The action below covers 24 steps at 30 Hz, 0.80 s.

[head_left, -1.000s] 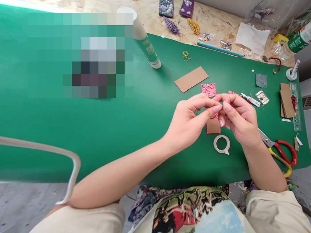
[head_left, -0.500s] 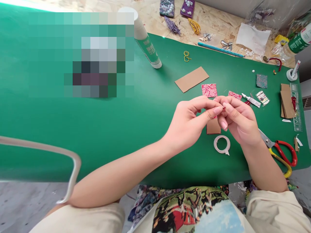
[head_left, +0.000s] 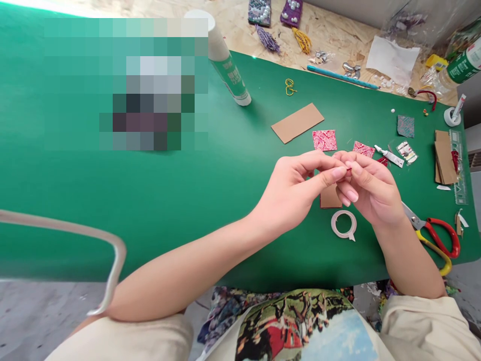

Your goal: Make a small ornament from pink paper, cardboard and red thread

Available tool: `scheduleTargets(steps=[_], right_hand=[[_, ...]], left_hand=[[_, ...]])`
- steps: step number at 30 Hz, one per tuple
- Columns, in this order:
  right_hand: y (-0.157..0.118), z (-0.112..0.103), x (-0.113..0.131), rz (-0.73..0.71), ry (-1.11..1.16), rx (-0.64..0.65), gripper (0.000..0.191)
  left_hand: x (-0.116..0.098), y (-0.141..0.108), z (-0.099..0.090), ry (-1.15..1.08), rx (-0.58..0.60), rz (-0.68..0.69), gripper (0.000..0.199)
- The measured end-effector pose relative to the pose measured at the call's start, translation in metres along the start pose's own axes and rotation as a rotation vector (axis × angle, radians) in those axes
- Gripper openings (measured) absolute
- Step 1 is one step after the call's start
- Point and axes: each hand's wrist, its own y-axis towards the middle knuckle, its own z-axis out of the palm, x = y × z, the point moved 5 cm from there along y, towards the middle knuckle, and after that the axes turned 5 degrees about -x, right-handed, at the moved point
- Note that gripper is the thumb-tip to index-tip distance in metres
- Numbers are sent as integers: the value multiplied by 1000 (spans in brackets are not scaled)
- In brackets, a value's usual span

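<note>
My left hand [head_left: 291,190] and my right hand [head_left: 376,188] meet fingertip to fingertip above the green table. Between the pinched thumbs and forefingers shows a tiny red piece [head_left: 349,169], too small and too covered to name. Below the hands lies a brown cardboard piece [head_left: 330,197] with a red edge, partly hidden. A roll of white tape [head_left: 343,224] rests just in front of it. Beyond the fingers are a red-and-white patterned square [head_left: 324,140] and a second patterned piece [head_left: 363,149], with a small white tube [head_left: 390,156] to the right.
Scissors [head_left: 428,230] with red and yellow handles lie beside my right forearm. A cardboard strip [head_left: 297,123], a glue bottle [head_left: 230,65] and a blue pencil [head_left: 342,77] are farther back. At the right edge sit stacked cardboard [head_left: 443,156] and a clear ruler [head_left: 460,168].
The fingers of my right hand have shifted slightly, its lower fingertips moving a little right. Both hands still meet at the tiny red piece.
</note>
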Motion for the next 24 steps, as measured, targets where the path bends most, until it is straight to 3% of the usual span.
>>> scheduleTargets(steps=[13, 24], right_hand=[[-3, 0, -4, 65, 84, 58, 25], [0, -1, 3, 82, 94, -8, 29]], left_hand=[[3, 1, 2, -95, 52, -63, 24], [4, 3, 1, -150, 93, -63, 18]])
